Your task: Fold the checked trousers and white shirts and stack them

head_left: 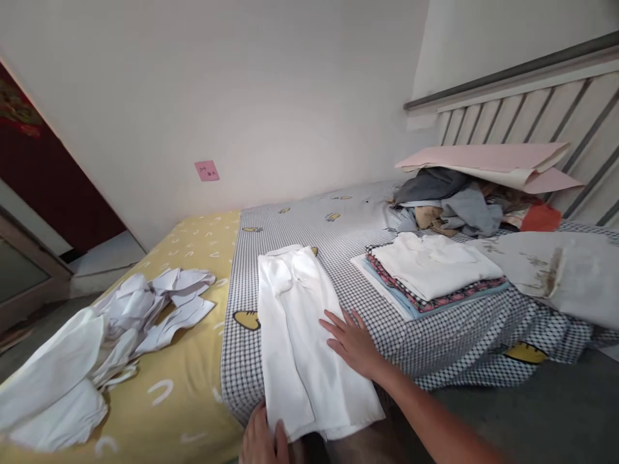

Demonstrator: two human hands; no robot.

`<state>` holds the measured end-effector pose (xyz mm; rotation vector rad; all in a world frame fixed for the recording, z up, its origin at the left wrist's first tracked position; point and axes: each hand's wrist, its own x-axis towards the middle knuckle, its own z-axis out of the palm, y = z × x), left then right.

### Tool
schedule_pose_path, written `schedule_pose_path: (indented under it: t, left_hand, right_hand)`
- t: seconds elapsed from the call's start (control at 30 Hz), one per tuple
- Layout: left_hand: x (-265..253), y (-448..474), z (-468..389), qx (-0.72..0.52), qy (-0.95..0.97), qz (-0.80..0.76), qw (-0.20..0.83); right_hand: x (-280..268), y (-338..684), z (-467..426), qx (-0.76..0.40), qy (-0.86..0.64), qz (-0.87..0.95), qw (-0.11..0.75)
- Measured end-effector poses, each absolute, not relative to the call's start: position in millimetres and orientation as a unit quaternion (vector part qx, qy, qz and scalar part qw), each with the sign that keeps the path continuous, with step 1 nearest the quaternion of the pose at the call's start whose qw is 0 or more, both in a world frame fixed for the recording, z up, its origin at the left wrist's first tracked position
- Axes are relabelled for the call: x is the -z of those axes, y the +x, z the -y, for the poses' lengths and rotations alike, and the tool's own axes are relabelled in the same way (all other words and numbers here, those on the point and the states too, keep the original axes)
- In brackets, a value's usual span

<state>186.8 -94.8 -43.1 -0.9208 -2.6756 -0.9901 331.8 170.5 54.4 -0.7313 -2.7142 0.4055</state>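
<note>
A white shirt point(304, 328), folded into a long strip, lies lengthwise on the checked bed sheet point(244, 277). My right hand point(352, 340) rests flat on its right side with the fingers spread. At the lower left corner of the shirt is my left hand point(265, 438), its thumb and fingers apart and touching the hem; part of this hand is cut off by the frame's lower edge. To the right is a stack of folded clothes point(411, 290) with a white piece on top.
Crumpled white clothes point(130, 316) lie on the yellow sheet point(159, 412) at left. A heap of mixed clothes point(464, 206) sits at the back right under pink sheeting point(483, 158). White cloth with a brown patch point(570, 270) lies beside the stack. A wall point(300, 109) stands behind the bed.
</note>
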Motion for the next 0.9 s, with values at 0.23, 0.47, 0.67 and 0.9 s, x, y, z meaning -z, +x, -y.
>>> schedule_pose_path:
  t: [0.23, 0.47, 0.67, 0.9]
  left_hand:
    - [-7, 210, 101, 0.381, -0.320, 0.867, -0.015]
    - [-3, 192, 138, 0.472, -0.291, 0.829, -0.072]
    - [4, 154, 160, 0.249, -0.380, 0.875, 0.167]
    - [-19, 127, 111, 0.100, -0.510, 0.792, 0.321]
  right_hand:
    - [-30, 412, -131, -0.358, -0.234, 0.881, 0.201]
    - [8, 467, -138, -0.320, -0.355, 0.814, 0.330]
    - [-3, 456, -151, 0.020, -0.300, 0.887, 0.351]
    - [-19, 409, -163, 0.092, -0.196, 0.931, 0.294]
